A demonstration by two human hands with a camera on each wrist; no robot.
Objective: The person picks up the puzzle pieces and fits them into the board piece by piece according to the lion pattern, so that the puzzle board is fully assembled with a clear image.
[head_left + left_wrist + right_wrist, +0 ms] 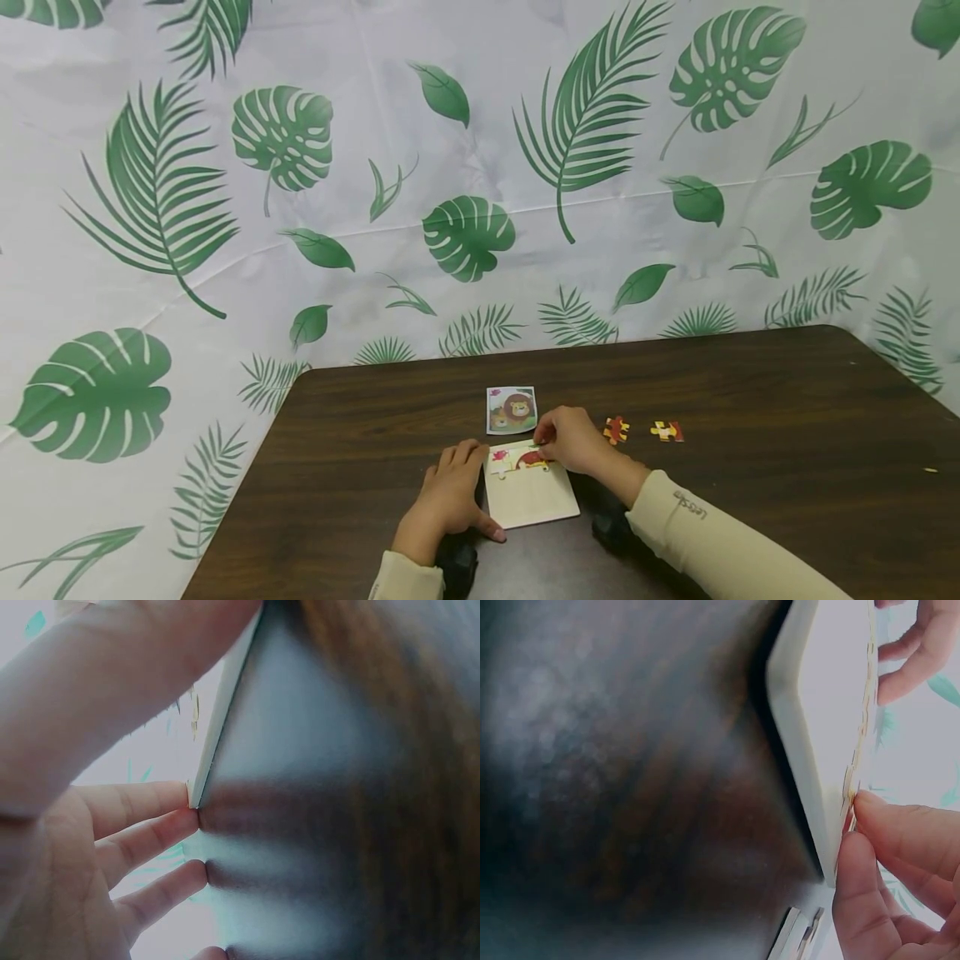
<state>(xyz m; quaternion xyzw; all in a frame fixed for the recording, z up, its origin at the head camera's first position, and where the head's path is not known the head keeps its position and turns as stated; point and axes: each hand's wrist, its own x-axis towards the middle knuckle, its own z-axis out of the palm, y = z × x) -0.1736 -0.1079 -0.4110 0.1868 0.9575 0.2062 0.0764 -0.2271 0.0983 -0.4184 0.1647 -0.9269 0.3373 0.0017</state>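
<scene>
The red-and-yellow jigsaw piece with a lion-mane print [531,460] lies at the far right corner of a pale, square wooden board [534,498], just beside a pale jigsaw piece with a pink flower [500,464]. Together they form a row whose long axis runs left to right along the board's far edge. Our right hand [576,442] is nearer, pinching the red piece between thumb and finger from its right side. Our left hand [448,493] spreads along the board's left edge, fingers straight, thumb touching the near corner. Well to the right, beyond our right forearm, we see a loose orange-red piece [616,430] and, farther right, a yellow-and-red piece [667,431] lying lengthwise left to right; both are nearer the right hand. A printed lion card [512,410] sits just far of the board on the dark wood-grain desk [360,442].
</scene>
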